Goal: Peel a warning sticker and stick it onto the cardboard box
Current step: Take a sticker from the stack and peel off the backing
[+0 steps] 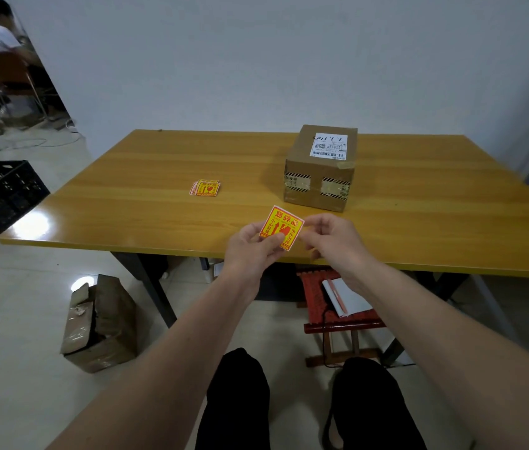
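Over the front edge of the worktop (126,164), my left hand (251,246) and right hand (331,237) each pinch the sticker (281,226); the box (320,168) sits near the back.

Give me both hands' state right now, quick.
Left hand: closed on the warning sticker.
Right hand: fingers pinched at the sticker's right corner.

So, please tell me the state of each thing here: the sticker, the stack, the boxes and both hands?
Sticker: held above the table edge, not yet on the box; peeled or not, cannot tell.
Left hand: pinching the sticker's lower left.
Right hand: fingertips at the sticker's right edge.
Sticker stack: lying flat on the table.
Box: closed, taped, upright, shipping label on top.
Floor box: open, flaps torn.
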